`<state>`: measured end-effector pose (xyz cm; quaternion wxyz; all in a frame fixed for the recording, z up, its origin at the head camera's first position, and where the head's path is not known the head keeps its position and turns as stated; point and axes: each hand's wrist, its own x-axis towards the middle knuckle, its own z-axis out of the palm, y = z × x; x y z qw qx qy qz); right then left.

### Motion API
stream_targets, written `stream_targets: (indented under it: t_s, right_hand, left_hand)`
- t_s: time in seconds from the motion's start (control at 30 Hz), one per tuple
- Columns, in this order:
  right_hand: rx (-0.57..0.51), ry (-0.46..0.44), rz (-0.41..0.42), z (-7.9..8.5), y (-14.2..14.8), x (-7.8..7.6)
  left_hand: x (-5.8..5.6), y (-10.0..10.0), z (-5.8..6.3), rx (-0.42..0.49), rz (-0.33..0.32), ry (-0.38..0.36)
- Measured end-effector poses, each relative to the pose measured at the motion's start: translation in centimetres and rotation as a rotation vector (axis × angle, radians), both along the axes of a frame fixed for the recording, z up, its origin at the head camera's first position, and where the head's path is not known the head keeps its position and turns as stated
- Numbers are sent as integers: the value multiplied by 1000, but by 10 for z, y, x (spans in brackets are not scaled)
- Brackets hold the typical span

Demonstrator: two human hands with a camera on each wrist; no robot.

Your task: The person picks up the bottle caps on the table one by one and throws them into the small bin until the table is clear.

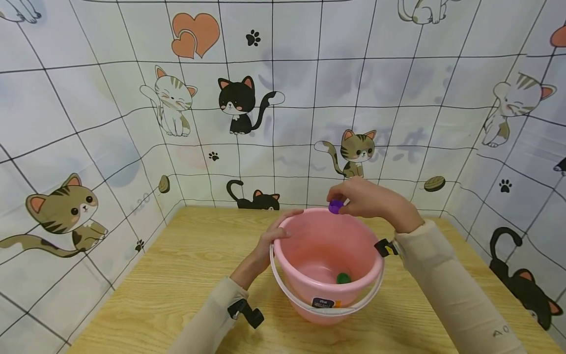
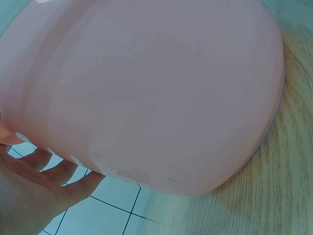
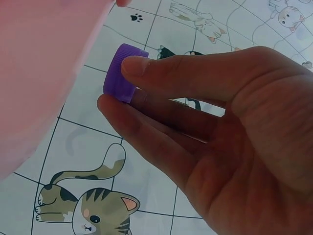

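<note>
A pink bucket (image 1: pixel 327 295) stands upright on the table, its white handle (image 1: pixel 325 311) hanging down at the front. My left hand (image 1: pixel 270 238) grips the bucket's left rim, thumb over the edge; in the left wrist view its fingers (image 2: pixel 80 188) lie against the outer wall. Above the far rim, my right hand (image 1: pixel 364 199) pinches a purple bottle cap (image 1: pixel 335 206) between thumb and fingers. The right wrist view shows the ribbed side of that cap (image 3: pixel 117 73) near the bucket wall. Inside the bucket, a small green object (image 1: pixel 343 278), probably a cap, lies on the bottom.
The wood-grain table (image 1: pixel 199 265) extends around the bucket. A white cloth wall (image 1: pixel 292 88) printed with cats and grid lines encloses the back and both sides. Black straps with mounts (image 1: pixel 245 311) are on both sleeves.
</note>
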<state>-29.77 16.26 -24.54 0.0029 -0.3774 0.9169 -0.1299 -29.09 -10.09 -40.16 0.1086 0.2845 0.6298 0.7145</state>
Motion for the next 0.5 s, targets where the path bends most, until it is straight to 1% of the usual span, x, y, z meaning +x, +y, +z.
stream_targets:
  t_s: [0.27,0.5]
  right_hand:
    - [7,-5,2,1,-1,1]
    - [17,4,-21,2,1,1]
  left_hand:
    - [1,0,0,2,-2,-13]
    - [1,0,0,12,-16,-9]
